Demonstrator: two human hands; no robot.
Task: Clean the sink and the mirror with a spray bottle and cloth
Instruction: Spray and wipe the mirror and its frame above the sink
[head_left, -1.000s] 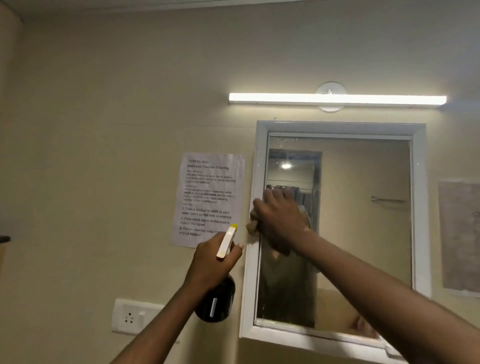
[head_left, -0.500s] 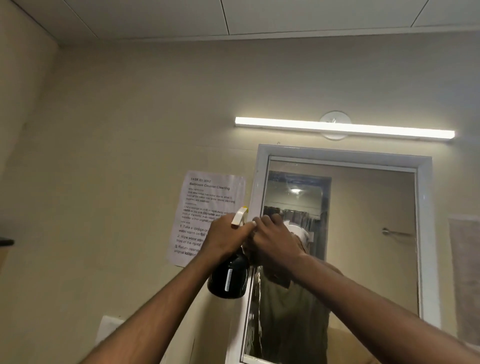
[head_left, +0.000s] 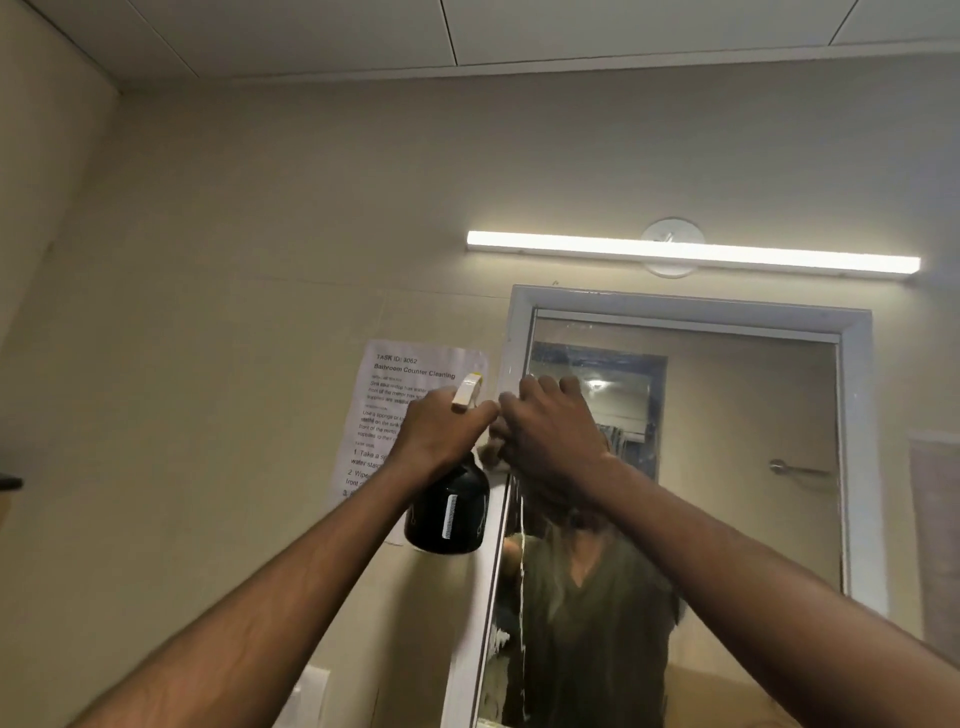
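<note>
At the upper-left corner of the mirror (head_left: 727, 467), both hands are raised side by side. The left hand (head_left: 441, 431) grips a dark spray bottle (head_left: 449, 514) w/ its fingers curled round the neck; the bottle's round body hangs just below the fist, a pale vertical strip on its front, and the white-and-yellow nozzle (head_left: 467, 391) sticks up above the knuckles, tilted toward the glass. The right hand (head_left: 550, 431) is just to the right of that grip, knuckles touching or nearly touching the left hand, fingers curled and bunched round a pale cloth (head_left: 491, 448). Only a small bit of the cloth shows, poking out under the fist on the side facing the bottle; it sits at the mirror's left edge, approx. where white frame (head_left: 519, 322) meets glass. Can't tell how hard it presses.

Below the right hand the glass shows wet runs and smears down the left side, plus the reflection of a person's olive top. Behind the left hand, partly hidden by it and the bottle, a printed paper notice (head_left: 415, 374) is stuck on the beige wall (head_left: 260, 260). Above both hands, a lit tube light (head_left: 691, 253) runs along the wall over the frame. Well below the bottle, a white wall plate (head_left: 311, 691) at the bottom edge.
</note>
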